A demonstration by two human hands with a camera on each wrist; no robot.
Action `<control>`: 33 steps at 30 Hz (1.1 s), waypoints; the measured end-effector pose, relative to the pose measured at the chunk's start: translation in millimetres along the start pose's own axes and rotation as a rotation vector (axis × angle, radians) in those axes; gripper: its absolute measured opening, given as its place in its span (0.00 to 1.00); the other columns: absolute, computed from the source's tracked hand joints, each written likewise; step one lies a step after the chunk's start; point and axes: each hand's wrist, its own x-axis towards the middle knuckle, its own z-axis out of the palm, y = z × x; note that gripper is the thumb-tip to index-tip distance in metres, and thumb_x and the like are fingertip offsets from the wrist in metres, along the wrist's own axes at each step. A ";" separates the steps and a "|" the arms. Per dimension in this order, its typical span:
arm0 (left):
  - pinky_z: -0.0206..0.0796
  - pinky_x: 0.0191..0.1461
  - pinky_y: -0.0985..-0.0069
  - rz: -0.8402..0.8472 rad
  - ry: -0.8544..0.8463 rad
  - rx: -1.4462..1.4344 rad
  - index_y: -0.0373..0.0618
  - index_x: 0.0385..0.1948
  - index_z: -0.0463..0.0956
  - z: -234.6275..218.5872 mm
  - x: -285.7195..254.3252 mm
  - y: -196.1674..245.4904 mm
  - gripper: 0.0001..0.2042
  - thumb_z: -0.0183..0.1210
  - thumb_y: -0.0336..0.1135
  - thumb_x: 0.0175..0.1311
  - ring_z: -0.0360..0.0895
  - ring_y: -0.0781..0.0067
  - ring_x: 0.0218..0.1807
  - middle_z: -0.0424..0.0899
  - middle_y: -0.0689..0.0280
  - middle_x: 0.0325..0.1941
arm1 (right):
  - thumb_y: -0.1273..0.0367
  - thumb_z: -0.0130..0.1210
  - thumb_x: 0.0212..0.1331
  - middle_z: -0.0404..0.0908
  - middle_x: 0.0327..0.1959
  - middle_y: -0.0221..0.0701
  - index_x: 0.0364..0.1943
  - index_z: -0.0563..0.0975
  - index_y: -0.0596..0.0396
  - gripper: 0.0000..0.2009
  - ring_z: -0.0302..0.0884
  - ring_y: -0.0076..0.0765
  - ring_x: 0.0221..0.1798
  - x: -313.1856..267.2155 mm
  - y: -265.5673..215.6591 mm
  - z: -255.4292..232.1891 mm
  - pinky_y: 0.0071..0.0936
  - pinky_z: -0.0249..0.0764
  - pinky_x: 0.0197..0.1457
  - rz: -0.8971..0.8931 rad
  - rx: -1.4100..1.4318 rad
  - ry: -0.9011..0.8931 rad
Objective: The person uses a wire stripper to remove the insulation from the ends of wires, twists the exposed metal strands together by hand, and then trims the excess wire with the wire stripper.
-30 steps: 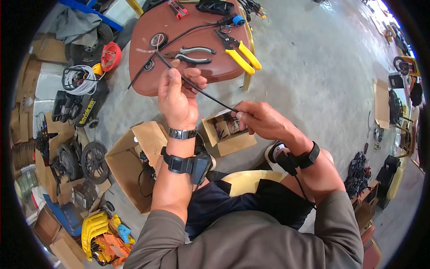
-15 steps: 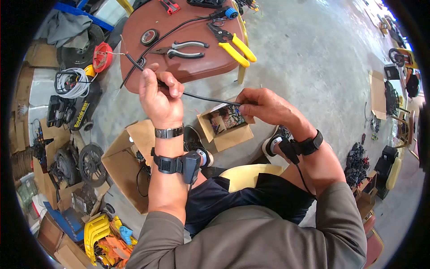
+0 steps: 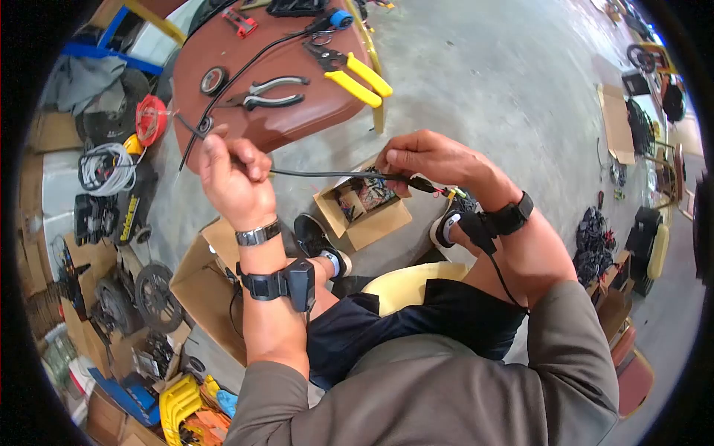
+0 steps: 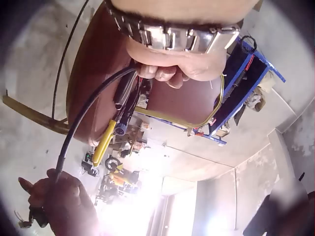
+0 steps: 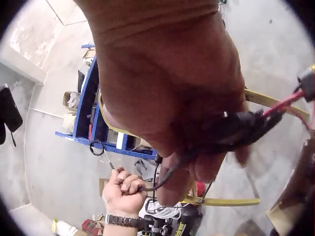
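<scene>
A black cable [image 3: 320,175] stretches between the two hands. My left hand [image 3: 236,178] grips it with curled fingers, and its far end pokes out past the fingertips toward the brown padded seat [image 3: 297,123]. My right hand [image 3: 435,160] pinches the cable between thumb and fingers. Beyond that grip, a thicker black-wrapped part [image 5: 231,130] leads to red wires [image 5: 283,104] and a yellow connector [image 5: 310,81]. Pliers [image 3: 271,93], yellow-handled wire strippers [image 3: 353,78], a roll of black tape [image 3: 214,80] and another cable with a blue connector [image 3: 341,19] lie on the seat.
Below the hands, an open carton [image 3: 379,223] of small parts stands on the floor. A larger cardboard box [image 3: 204,286] is by the left leg. Wheels [image 3: 158,286], a red helmet [image 3: 151,119] and coiled white hose [image 3: 108,169] crowd the left side.
Both hands have shifted left in the view, the left one also lower. The cable hangs more level, and its end with red wires and the yellow connector now shows beyond the right hand.
</scene>
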 end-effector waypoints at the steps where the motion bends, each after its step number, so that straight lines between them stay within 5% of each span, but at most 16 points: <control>1: 0.51 0.19 0.79 0.003 -0.003 -0.011 0.42 0.47 0.72 -2.1 0.0 0.2 0.14 0.49 0.44 0.77 0.60 0.78 0.15 0.74 0.65 0.19 | 0.60 0.44 0.75 0.85 0.35 0.34 0.48 0.79 0.60 0.17 0.82 0.25 0.35 -0.3 3.8 -3.0 0.26 0.79 0.41 -0.018 0.089 -0.003; 9: 0.49 0.20 0.79 -0.006 -0.035 0.023 0.43 0.49 0.71 -4.4 0.8 -0.1 0.15 0.48 0.46 0.76 0.59 0.79 0.17 0.72 0.66 0.20 | 0.57 0.46 0.75 0.83 0.33 0.31 0.47 0.79 0.61 0.19 0.79 0.23 0.32 -7.0 -11.3 -8.4 0.24 0.76 0.39 0.014 -0.080 0.026; 15: 0.48 0.20 0.79 -0.012 -0.034 0.019 0.43 0.48 0.71 -4.0 0.1 -0.8 0.15 0.48 0.45 0.77 0.58 0.79 0.16 0.72 0.67 0.19 | 0.55 0.57 0.68 0.83 0.33 0.28 0.48 0.80 0.57 0.19 0.78 0.25 0.34 -4.6 -1.6 -5.1 0.25 0.74 0.38 -0.036 -0.170 -0.018; 25: 0.47 0.19 0.79 -0.019 -0.095 0.026 0.42 0.48 0.72 -6.7 -0.3 4.2 0.16 0.47 0.45 0.77 0.55 0.81 0.15 0.69 0.69 0.19 | 0.61 0.62 0.58 0.82 0.30 0.45 0.38 0.82 0.57 0.13 0.80 0.52 0.35 -5.5 -8.1 9.9 0.41 0.74 0.41 -0.117 -0.549 0.057; 33: 0.47 0.16 0.78 -0.024 -0.003 -0.012 0.44 0.44 0.74 -19.4 3.7 -1.9 0.15 0.49 0.47 0.76 0.55 0.80 0.12 0.68 0.69 0.16 | 0.64 0.56 0.60 0.82 0.31 0.48 0.36 0.80 0.58 0.10 0.79 0.59 0.37 2.3 14.1 22.3 0.47 0.74 0.42 -0.155 -0.614 0.032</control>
